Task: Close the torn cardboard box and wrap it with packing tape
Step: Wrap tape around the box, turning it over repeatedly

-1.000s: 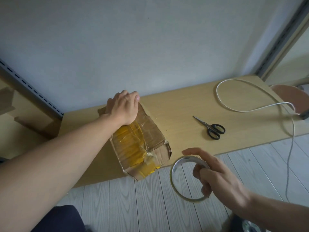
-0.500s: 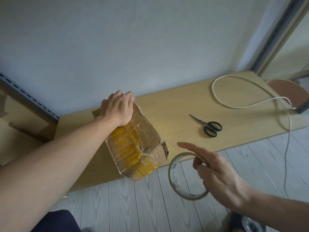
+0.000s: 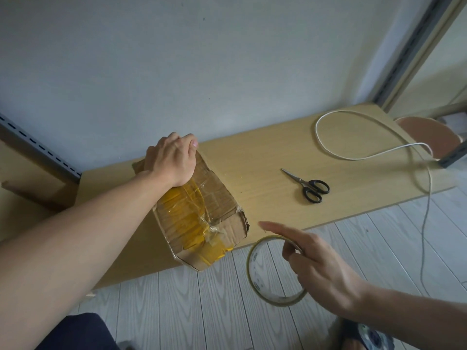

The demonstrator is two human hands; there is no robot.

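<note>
Low wooden board (image 3: 265,173), torn yellow-taped cardboard box (image 3: 219,198), left hand (image 3: 174,160) gripping its far end, right hand (image 3: 326,274) pinching tape roll (image 3: 253,270)

Centre frame, the cardboard box (image 3: 214,198) is showing brown with glossy yellow bands. Lower right, the tape roll (image 3: 278,302) is looking translucent yellowish. The counter (image 3: 265,160) is showing pale wood grain; the scissors (image 3: 309,186), black handles, silver blades. Upper right, a white cable (image 3: 353,157) is looping. The floor (image 3: 202,311) is showing grey-white grained planks.
</note>
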